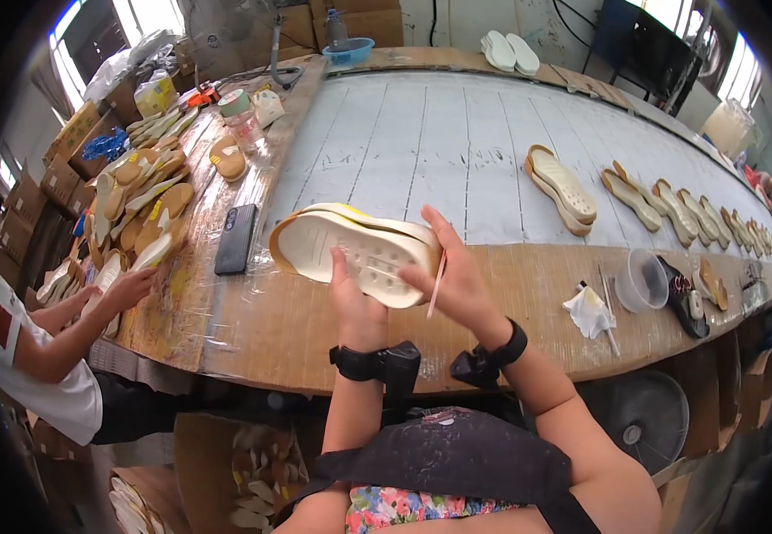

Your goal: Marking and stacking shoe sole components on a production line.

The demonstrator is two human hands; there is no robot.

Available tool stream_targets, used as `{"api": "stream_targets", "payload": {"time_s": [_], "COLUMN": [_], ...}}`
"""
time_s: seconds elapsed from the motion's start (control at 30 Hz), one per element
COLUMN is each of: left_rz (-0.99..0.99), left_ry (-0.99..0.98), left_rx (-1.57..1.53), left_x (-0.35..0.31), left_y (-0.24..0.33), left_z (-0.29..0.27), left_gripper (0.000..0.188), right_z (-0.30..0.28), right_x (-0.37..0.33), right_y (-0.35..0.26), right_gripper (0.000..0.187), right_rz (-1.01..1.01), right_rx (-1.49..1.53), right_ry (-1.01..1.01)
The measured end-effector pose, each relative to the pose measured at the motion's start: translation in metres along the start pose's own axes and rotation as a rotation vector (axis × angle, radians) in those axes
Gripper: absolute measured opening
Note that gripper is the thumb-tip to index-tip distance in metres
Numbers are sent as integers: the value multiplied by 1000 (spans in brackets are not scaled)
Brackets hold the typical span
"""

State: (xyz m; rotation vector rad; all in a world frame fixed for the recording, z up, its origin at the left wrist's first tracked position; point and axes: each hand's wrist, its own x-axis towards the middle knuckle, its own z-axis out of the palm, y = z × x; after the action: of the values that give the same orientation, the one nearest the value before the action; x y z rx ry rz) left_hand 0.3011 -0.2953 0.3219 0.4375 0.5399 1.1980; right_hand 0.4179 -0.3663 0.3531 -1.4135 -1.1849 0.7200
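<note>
A cream shoe sole (315,242) with a tan end and a dimpled inner face is held up over the near table edge, and a second sole edge with a yellow patch shows behind it. My left hand (359,307) grips it from below, thumb on the inner face. At the sole's right end my right hand (459,276) is closed around it, thumb on the near side and fingers behind. A thin pale stick (437,283) runs down from between the right hand's fingers. Both wrists wear black straps with small boxes.
Several soles (564,191) line the right of the white marked sheet (386,142). A clear tub (642,280), a crumpled white cloth (590,311) and a black shoe (684,298) lie right. Left are a phone (236,238), a sole pile (150,196) and a co-worker (43,356) handling soles.
</note>
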Motion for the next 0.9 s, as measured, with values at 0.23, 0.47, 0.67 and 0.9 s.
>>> {"api": "stream_targets", "payload": {"time_s": [0.23, 0.47, 0.67, 0.9], "left_rz": [-199, -161, -120, -361], "left_ry": [-105, -175, -455, -474], "left_rx": [-77, -156, -225, 79], "left_x": [-11, -23, -39, -71], "left_y": [0, 13, 23, 10], "left_z": [1, 12, 2, -30], "left_gripper": [47, 47, 50, 57], "right_z": [16, 3, -24, -37], "right_x": [-20, -38, -78, -59], "right_y": [-19, -13, 1, -36], "right_gripper": [96, 76, 59, 44], "right_rz": [-273, -327, -256, -279], "right_rx": [168, 330, 334, 207], "right_ry": [122, 22, -119, -77]}}
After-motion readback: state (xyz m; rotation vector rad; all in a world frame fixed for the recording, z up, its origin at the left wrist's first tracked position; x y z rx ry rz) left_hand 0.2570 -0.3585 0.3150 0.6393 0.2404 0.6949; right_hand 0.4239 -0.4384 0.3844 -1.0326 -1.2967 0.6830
